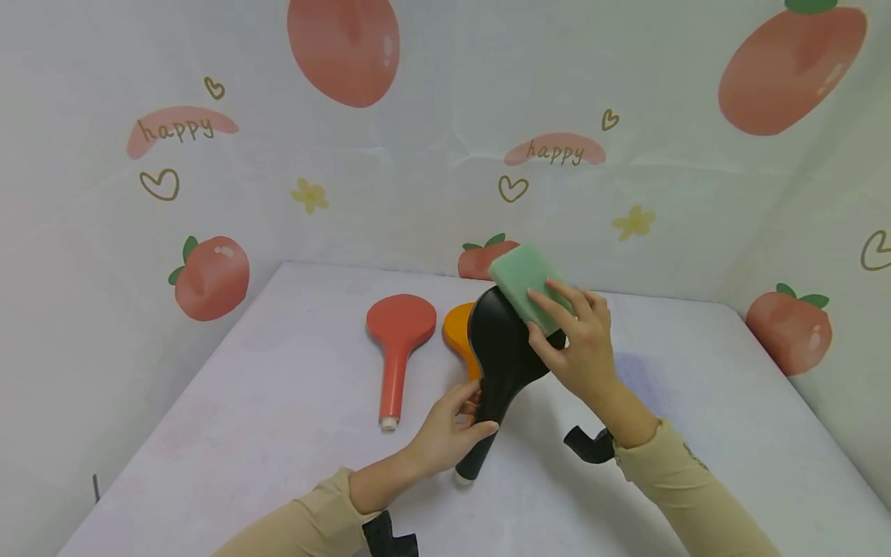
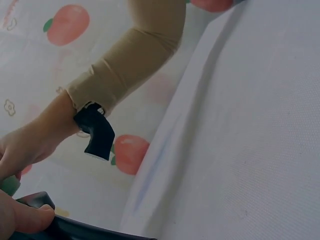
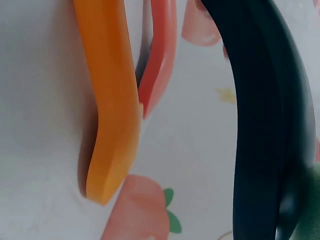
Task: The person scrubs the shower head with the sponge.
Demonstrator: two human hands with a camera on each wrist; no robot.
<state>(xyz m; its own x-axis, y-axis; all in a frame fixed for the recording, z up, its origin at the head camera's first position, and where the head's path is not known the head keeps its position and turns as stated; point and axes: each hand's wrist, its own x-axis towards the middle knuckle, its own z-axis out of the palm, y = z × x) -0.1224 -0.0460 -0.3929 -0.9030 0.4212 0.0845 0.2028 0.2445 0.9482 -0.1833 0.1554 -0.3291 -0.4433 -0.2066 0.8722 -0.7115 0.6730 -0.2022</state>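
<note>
Tilted up over the table is a black shower head (image 1: 497, 340), its round face toward me in the head view. My left hand (image 1: 445, 433) grips it by the handle, thumb (image 2: 31, 217) across the front and fingers behind. A green sponge (image 1: 524, 280) lies against the upper right of the black face. My right hand (image 1: 585, 348) holds this sponge with spread fingers on top and thumb at its lower edge. Behind the black one, an orange shower head (image 1: 456, 329) is partly hidden. In the right wrist view, the sponge (image 3: 311, 210) shows only at the edge.
A red shower head (image 1: 401, 319) lies on the white table (image 1: 278, 402), left of the orange one, its handle pointing toward me. Behind the table hangs a white cloth (image 1: 418, 178) printed with fruit and hearts. A black wrist mount (image 1: 588, 445) juts from the right forearm.
</note>
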